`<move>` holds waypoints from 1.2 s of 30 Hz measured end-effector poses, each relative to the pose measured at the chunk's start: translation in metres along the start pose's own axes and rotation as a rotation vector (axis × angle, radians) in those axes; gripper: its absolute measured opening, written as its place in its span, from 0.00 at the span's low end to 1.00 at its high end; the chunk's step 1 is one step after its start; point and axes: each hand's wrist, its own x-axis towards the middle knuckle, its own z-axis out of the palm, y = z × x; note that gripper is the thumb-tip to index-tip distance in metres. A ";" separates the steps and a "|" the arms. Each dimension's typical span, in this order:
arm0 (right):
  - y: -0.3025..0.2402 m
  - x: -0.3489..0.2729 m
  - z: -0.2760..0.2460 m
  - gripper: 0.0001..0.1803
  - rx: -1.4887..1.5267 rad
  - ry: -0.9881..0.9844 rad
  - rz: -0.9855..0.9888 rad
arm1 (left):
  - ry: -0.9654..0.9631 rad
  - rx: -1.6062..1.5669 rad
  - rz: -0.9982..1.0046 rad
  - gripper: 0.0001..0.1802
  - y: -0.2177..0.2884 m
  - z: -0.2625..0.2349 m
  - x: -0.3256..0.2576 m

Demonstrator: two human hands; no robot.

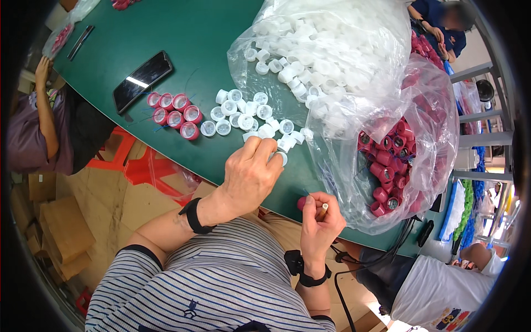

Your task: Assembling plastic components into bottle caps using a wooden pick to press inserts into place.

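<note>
My left hand (251, 174) reaches down at the near edge of a loose group of white plastic caps (246, 113). Its fingers are bent together against one white plastic cap (283, 159), and the fingertips are partly hidden. In my right hand (322, 221), the fingers close round a thin tan stick (323, 209) whose pale end points up. Just left of those fingertips, a dark red cap (302, 203) sits near the table's edge, partly covered by the hand. Left of the white group stand several dark red caps (175, 118) with white inside and thin blue wires.
A clear bag of white caps (326, 50) fills the far middle of the green table (182, 33). Another bag, with dark red caps (390, 166), lies to the right. A phone (142, 81) rests at the left. Black cables (381, 260) hang off the right edge. Other people sit nearby.
</note>
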 end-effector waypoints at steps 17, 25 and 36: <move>0.003 -0.005 0.001 0.03 0.135 0.050 0.053 | -0.516 -1.530 -0.760 0.11 0.015 -0.016 -0.005; -0.001 -0.004 0.003 0.05 -0.035 -0.017 -0.122 | -0.500 -1.813 -0.821 0.11 0.006 -0.006 -0.014; -0.003 -0.002 0.002 0.04 -0.046 -0.036 -0.141 | -0.495 -1.705 -0.809 0.09 0.008 -0.011 -0.013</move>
